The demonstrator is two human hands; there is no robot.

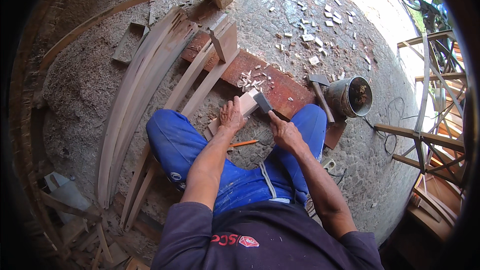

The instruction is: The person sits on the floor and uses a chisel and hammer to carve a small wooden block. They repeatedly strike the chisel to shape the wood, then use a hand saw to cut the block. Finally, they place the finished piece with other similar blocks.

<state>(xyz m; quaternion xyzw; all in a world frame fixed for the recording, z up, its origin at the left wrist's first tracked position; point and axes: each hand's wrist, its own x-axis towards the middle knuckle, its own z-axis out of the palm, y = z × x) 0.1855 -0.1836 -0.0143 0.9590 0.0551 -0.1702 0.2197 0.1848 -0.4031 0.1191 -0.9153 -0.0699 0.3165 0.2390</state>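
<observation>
Between my knees, my left hand (232,115) is closed on a short pale wooden block (247,101), tilted with its far end up by the reddish board (292,90). My right hand (287,132) grips a dark flat-bladed tool (263,103); its exact kind is unclear, and its handle is mostly hidden by my fingers. The blade lies against or very near the block's far right end. Pale wood chips (248,80) lie on the board just beyond. On the ground below my left hand rests an orange pencil (244,143).
Long curved timbers (132,95) and slotted wooden rails (207,77) lie to my left. A metal bucket (350,96) and a wooden-handled hatchet (322,101) stand right of the board. Wood offcuts (313,60) litter the far floor; wooden frames (435,140) stand at far right.
</observation>
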